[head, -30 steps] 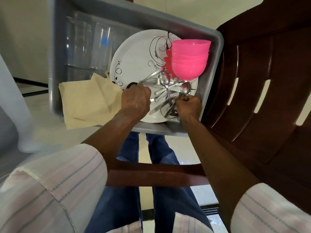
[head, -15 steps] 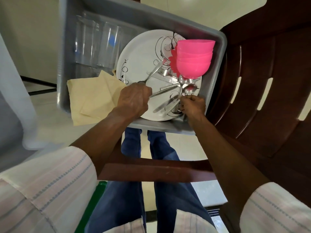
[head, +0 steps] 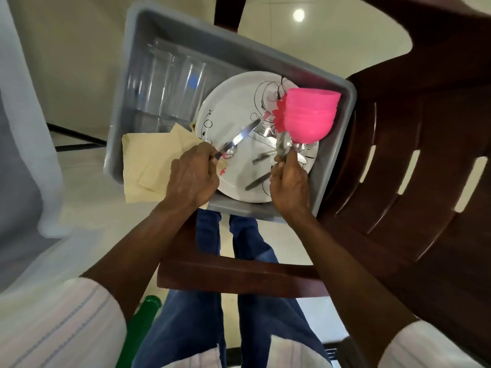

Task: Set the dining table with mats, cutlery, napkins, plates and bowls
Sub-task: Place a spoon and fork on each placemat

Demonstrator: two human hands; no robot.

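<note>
Over the grey tub (head: pixel 127 107), left hand (head: pixel 192 179) grips a knife (head: pixel 241 135) by its handle, right hand (head: pixel 288 181) pinches a spoon (head: pixel 283 146) upright, apparently separating types for place settings.

Handle of knife (head: pixel 240 136) hidden in left hand (head: pixel 192 179); spoon (head: pixel 283 147) handle buried in right hand (head: pixel 288 181), 1 or more can't tell. Pink bowls (head: pixel 309 115) cover part of plate (head: pixel 231 110) & forks (head: pixel 265 132). Glasses (head: pixel 170 86) blurred, no. unclear. Chair (head: pixel 425 181) cut off at rt edge. Green thing (head: pixel 143 314) half under sleeve (head: pixel 58 328), unidentifiable.
</note>
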